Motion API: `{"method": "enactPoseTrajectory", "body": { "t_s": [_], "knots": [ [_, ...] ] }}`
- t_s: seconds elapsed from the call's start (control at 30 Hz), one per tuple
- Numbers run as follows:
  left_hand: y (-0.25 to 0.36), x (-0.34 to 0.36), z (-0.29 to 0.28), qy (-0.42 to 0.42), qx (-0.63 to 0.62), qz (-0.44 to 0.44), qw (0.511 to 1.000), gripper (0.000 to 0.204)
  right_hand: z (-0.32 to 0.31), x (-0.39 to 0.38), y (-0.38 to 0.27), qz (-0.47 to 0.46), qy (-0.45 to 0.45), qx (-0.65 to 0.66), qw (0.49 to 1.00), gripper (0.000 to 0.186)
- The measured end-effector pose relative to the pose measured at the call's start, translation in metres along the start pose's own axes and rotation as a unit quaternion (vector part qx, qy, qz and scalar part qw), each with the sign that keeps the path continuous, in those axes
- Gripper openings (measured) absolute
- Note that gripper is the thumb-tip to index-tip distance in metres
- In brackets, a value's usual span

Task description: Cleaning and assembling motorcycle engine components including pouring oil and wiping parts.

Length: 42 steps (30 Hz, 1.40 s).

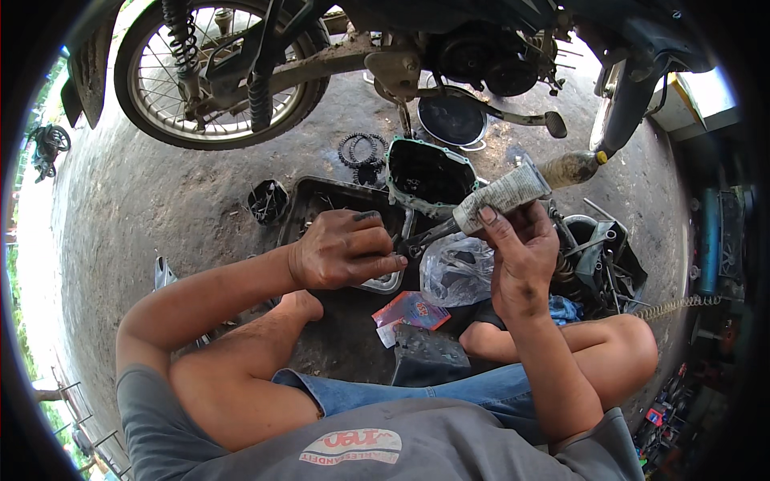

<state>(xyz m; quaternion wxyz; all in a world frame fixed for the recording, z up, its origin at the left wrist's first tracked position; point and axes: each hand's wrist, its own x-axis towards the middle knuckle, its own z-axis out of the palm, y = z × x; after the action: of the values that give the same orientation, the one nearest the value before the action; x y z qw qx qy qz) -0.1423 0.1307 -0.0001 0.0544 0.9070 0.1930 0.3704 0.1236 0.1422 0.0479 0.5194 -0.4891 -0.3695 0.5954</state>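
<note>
My right hand [523, 268] holds a crumpled whitish squeeze tube [504, 196] printed with small text, thumb on its near end. My left hand [345, 250] is closed, smeared with dark grime, left of the tube; whatever its fingers may hold is hidden. Just beyond both hands sits an open, dark engine cover [433, 172] with a greenish line along its rim. A dark metal part [433, 234] shows between the hands, partly covered. Under my left hand is a metal tray [309, 192] with small parts in it.
A motorcycle [393, 68] stands across the far side. Around me lie toothed ring plates [362, 151], a black pan [451, 116], a yellow-capped bottle [565, 170], a can of small parts [267, 200], a clear plastic bag [455, 272], a colourful packet [413, 309] and a tool container [613, 268].
</note>
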Motion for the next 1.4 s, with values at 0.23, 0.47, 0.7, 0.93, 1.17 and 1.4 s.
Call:
{"method": "enactPoseTrajectory", "body": {
  "t_s": [0.23, 0.47, 0.7, 0.93, 1.17, 1.4],
  "knots": [
    [0.005, 0.003, 0.000, 0.012, -0.069, -0.132, 0.989, 0.036, 0.000, -0.003, -0.004, -0.032, -0.020, 0.014, 0.999, 0.041],
    [0.006, 0.005, 0.000, 0.005, -0.067, -0.120, 0.991, 0.036, 0.002, -0.005, -0.006, -0.029, -0.026, 0.010, 0.999, 0.040],
    [0.005, 0.007, 0.000, -0.018, -0.060, -0.108, 0.992, 0.034, 0.005, -0.008, -0.005, -0.048, -0.048, -0.001, 0.998, 0.044],
    [0.001, 0.011, -0.002, -0.064, -0.035, -0.042, 0.996, 0.033, 0.007, -0.012, -0.004, -0.072, -0.058, -0.049, 0.995, 0.044],
    [0.001, 0.013, -0.004, -0.057, -0.022, 0.022, 0.998, 0.039, 0.008, -0.011, -0.006, -0.064, -0.067, -0.074, 0.993, 0.041],
    [0.000, 0.010, 0.000, -0.038, -0.001, 0.055, 0.998, 0.041, 0.007, -0.008, -0.005, -0.049, -0.048, -0.052, 0.996, 0.035]
  ]
}}
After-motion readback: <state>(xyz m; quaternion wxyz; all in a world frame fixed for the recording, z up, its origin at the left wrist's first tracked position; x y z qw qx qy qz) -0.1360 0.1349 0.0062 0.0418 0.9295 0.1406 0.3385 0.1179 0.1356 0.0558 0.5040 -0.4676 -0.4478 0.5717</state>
